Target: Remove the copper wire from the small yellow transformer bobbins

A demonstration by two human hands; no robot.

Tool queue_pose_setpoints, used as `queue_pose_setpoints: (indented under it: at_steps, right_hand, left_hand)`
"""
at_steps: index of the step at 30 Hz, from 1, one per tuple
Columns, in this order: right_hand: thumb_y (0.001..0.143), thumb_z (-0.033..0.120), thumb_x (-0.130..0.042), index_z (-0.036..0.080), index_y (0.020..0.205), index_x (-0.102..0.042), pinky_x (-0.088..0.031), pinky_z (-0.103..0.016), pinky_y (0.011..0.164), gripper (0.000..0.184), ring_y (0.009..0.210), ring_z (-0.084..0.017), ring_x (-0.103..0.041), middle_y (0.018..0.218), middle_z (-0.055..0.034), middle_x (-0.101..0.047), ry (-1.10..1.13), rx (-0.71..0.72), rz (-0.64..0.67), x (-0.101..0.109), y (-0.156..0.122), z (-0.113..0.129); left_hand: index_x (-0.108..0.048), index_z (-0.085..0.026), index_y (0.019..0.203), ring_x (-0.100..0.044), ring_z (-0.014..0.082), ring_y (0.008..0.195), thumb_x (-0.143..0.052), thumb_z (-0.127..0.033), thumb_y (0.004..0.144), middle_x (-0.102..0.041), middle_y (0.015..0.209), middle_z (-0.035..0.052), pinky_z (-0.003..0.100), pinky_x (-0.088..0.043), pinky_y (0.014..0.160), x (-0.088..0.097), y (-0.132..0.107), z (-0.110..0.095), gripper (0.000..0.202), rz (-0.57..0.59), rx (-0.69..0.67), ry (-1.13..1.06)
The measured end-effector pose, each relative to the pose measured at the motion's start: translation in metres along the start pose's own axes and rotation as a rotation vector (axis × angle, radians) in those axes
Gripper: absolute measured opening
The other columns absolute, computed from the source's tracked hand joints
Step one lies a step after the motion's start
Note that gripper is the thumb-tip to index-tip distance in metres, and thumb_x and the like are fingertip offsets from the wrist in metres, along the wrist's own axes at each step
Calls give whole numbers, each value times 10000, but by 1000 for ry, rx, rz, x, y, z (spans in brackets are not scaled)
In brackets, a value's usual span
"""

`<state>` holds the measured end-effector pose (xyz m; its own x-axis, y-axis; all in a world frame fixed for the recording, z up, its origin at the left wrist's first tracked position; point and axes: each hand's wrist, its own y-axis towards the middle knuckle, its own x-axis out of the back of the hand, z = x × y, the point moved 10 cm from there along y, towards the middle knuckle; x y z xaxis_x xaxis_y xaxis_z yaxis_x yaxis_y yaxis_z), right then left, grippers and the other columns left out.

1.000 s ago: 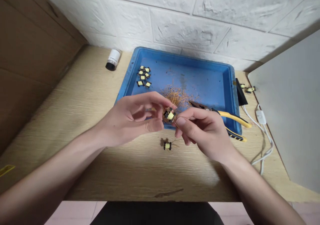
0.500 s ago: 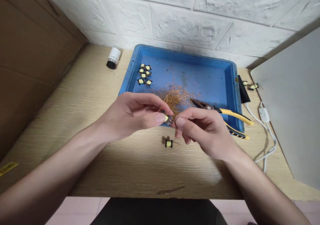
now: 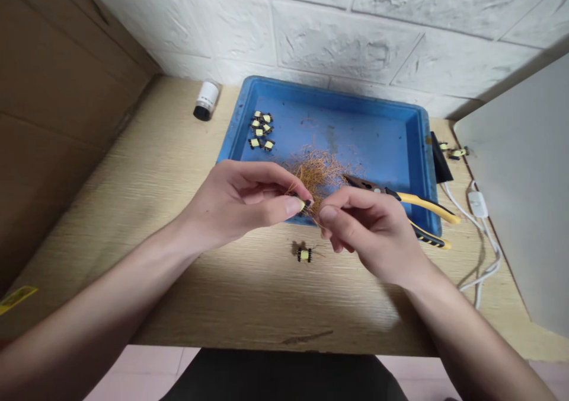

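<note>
Between the thumb and forefinger of my left hand (image 3: 249, 202) is a small transformer (image 3: 303, 206) with yellow tape and black pin ends, partly hidden by the fingers. My right hand (image 3: 364, 226) pinches a thin copper wire (image 3: 318, 222) that runs from that transformer. Both hands hover over the front rim of the blue tray (image 3: 226, 146). Below them, on the wooden table, lies another yellow-taped transformer (image 3: 304, 255) with loose wire ends. A heap of copper wire scraps (image 3: 313, 169) sits in the tray just behind my fingertips.
Yellow-handled pliers (image 3: 424, 204) rest across the tray's right front side. Several transformers (image 3: 260, 133) sit at the tray's left, and a few more (image 3: 457, 153) lie beyond its right side. A white bottle with black cap (image 3: 207, 99) lies back left. A white cable (image 3: 492, 252) runs along the right.
The view has shifted slightly. The transformer in my left hand has turned a little, and my right hand has moved slightly away from it with the wire.
</note>
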<state>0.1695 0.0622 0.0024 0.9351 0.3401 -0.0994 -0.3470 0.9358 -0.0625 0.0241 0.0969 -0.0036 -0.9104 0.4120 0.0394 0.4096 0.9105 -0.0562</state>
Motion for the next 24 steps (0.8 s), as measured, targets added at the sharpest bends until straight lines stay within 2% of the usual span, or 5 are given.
queue_pose_setpoints:
  at_steps: [3,6,9,15,24]
  right_hand:
    - [923,208,-800,219,908,-711,-350,-185,428,91,505,-53,-480,706,67,-608,103,42,-99,9,-2,3]
    - [803,192,-928,246,940,-701,-325,-196,432,270,528,-56,-431,725,81,-551,124,70,-96,9,-6,3]
    - [749,145,-964,290,968,-695,-292,-211,439,376,542,-61,-399,751,89,-530,84,64,-62,6,-8,-1]
    - [771,114,-928,265,862,-682,-307,-232,486,303,587,-71,-413,747,79,-510,-32,103,-74,8,-5,1]
    - [890,160,-802,220,766,-682,-378,-235,542,182,642,-86,-508,695,54,-603,-165,162,-99,10,-5,12]
  left_hand:
    - [-847,-268,816,-616,145,624,-856,-244,787,-716,679,3,247,-443,531,2,2,-3,39,-42,-22,12]
    - [-842,-274,793,-517,134,576,-865,-230,753,-637,615,-6,260,-362,495,0,5,-9,64,-40,-85,13]
    - [-840,-297,769,-514,141,597,-868,-219,743,-634,627,-6,264,-378,513,-1,7,-12,87,-36,-103,-15]
    - [-859,-330,789,-532,149,623,-888,-243,759,-651,646,2,267,-383,525,-1,7,-9,97,-27,-105,-60]
    - [-865,-290,850,-581,151,655,-933,-449,835,-699,712,16,273,-432,543,1,7,-7,174,1,-130,-108]
